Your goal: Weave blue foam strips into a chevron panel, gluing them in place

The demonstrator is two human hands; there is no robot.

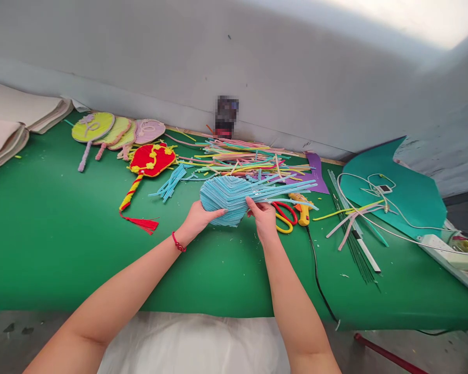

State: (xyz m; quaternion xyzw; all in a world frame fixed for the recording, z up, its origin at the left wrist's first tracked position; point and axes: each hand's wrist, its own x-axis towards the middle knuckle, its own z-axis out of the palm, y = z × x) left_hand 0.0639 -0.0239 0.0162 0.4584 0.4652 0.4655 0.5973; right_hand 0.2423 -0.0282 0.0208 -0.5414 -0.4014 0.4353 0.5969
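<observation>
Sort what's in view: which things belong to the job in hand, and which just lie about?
Likely in the job:
Blue pipe-cleaner panel, in left hand and right hand
Loose blue pipe cleaners
Glue gun
Scissors

Apparently lying about:
Red tasselled fan
Pastel fans
Teal sheet

Above the green tabletop [81,275] we hold a light-blue ribbed panel [224,195], our left grip [203,215] at its left edge, our right grip [262,214] where its strands [281,191] spread rightward. Behind lie coloured stems [237,156]; left, a red fan [148,162]; right, a yellow glue gun [304,214].
</observation>
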